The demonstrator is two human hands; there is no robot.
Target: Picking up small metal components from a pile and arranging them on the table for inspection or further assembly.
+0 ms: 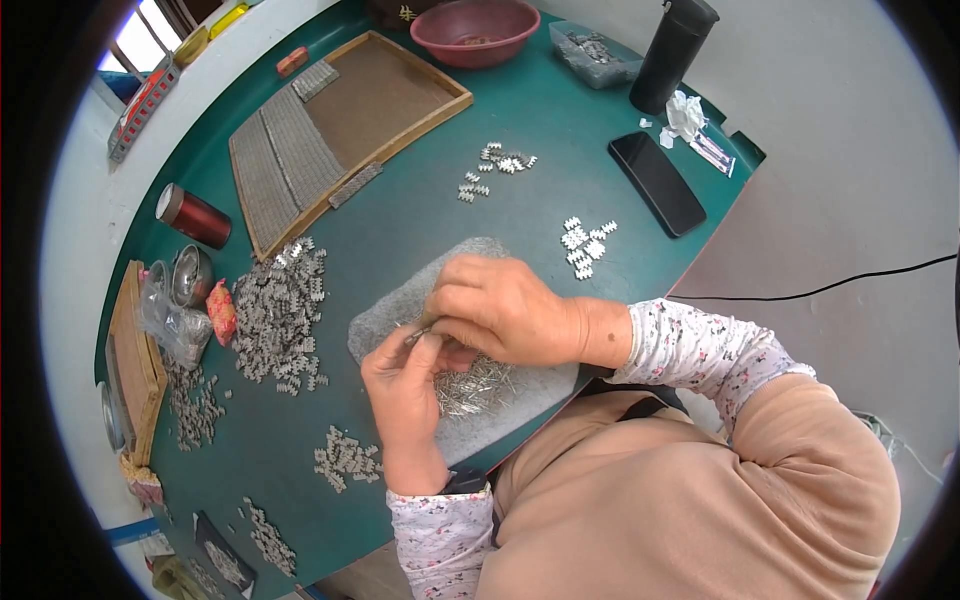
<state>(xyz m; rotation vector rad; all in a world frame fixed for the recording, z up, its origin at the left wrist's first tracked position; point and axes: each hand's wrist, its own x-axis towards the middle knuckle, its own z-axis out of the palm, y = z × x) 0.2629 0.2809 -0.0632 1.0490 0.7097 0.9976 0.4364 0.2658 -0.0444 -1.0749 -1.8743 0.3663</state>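
Note:
My left hand [402, 385] and my right hand [500, 308] meet over a grey felt mat [385, 318] at the table's near edge. Both are closed, thumbs and fingers pinched together around a small metal piece [416, 335]. Most of that piece is hidden by the fingers, so its exact shape does not show. Below the hands, a heap of thin silver pins [475, 387] lies on the mat. A large pile of small toothed metal links [280, 315] spreads to the left, with a smaller group of links [346, 460] nearer me.
Farther back are a wooden tray [385, 100] partly filled with link strips, a pink basin [475, 35] and a clear plastic tub [593, 55]. A black phone [657, 185] and black bottle [673, 55] stand right. A red can [194, 215] lies left.

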